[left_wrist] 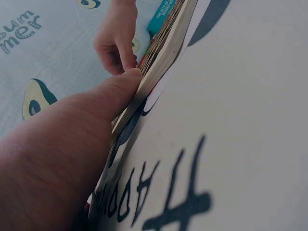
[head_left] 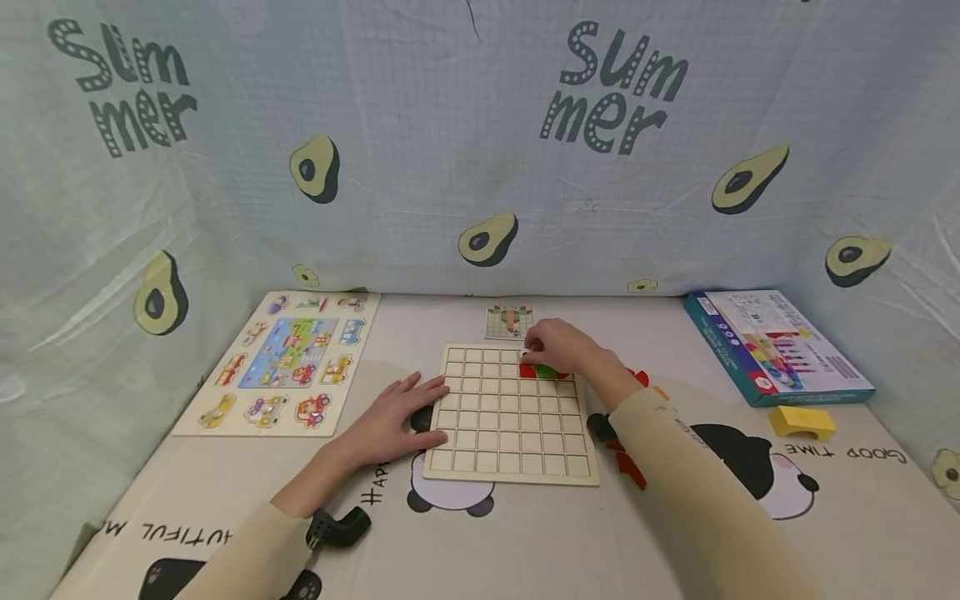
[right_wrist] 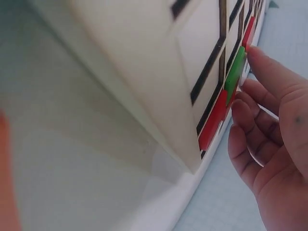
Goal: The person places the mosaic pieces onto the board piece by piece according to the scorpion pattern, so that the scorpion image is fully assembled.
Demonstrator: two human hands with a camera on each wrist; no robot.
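Observation:
A pale wooden grid board (head_left: 510, 483) lies in the middle of the table. My left hand (head_left: 396, 417) rests at its left edge, fingers spread, with fingertips and thumb touching the frame. At the board's top right corner, my right hand (head_left: 562, 346) reaches down with bent fingers. Its thumb touches a red piece (right_wrist: 249, 32), beside a green piece (right_wrist: 234, 70) and another red piece (right_wrist: 213, 121) in the top rows. Whether the fingers pinch anything is hidden. Above the board lies a small pattern card (head_left: 508, 322).
Loose red pieces (head_left: 630, 468) lie right of the board, partly behind the right forearm. A picture puzzle board (head_left: 255, 423) is at the left. At the right are a flat teal box (head_left: 810, 396) and a yellow arch block (head_left: 802, 423). A printed cloth wall (head_left: 420, 125) stands behind.

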